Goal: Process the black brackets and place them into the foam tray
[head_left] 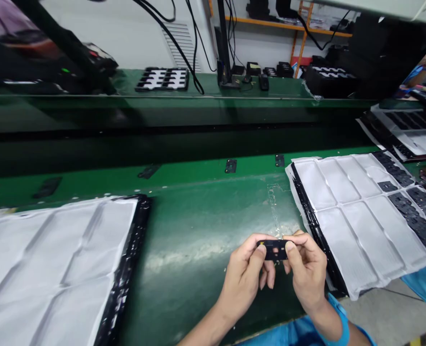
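Observation:
A small black flat plate with cut-outs [277, 250] is held level between both hands above the green bench top. My left hand [247, 269] pinches its left end, where a small yellow mark shows near the thumb. Its right end is pinched by my right hand [305, 264], which wears a blue band at the wrist. To the right of the hands lies a tray covered with white sheet [360, 226], and several similar black plates [413, 218] rest in its right-hand compartments.
Another white-lined tray with black edges [72, 250] lies at the left. Loose black plates [231, 166] are spaced along the green strip behind. A black-and-white tray [162, 78], cables and a stand [224, 57] are on the far ledge. Stacked trays [411, 127] sit at the back right.

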`<state>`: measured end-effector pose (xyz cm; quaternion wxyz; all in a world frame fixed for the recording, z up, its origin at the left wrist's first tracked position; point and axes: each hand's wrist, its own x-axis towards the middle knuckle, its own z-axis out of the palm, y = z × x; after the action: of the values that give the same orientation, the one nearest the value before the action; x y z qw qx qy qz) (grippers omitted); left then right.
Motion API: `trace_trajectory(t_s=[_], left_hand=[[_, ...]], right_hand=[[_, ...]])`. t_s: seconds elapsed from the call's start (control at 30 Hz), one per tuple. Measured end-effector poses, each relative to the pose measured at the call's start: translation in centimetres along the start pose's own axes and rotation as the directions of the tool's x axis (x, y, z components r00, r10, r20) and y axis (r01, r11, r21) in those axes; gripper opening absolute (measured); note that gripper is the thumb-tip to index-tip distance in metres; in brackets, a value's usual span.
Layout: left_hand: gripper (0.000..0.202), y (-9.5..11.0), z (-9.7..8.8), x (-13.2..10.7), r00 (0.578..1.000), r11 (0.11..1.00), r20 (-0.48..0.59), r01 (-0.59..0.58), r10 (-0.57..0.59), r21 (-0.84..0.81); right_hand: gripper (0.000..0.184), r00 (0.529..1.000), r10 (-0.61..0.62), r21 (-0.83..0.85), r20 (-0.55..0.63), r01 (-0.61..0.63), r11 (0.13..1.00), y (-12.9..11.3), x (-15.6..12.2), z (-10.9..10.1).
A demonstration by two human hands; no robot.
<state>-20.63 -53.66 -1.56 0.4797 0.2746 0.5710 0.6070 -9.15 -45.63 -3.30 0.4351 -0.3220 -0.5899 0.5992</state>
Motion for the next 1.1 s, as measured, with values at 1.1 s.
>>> trace_trajectory(t_s=[1.1], left_hand=[[0.042,-0.7,-0.9,-0.2,0.994,0.989,-0.009,0.103,-0.105,-0.108]], right_hand=[[0.019,0.962,-0.228,-0.263,0.149,0.261,0.929,0.7,-1.8,-0.9]])
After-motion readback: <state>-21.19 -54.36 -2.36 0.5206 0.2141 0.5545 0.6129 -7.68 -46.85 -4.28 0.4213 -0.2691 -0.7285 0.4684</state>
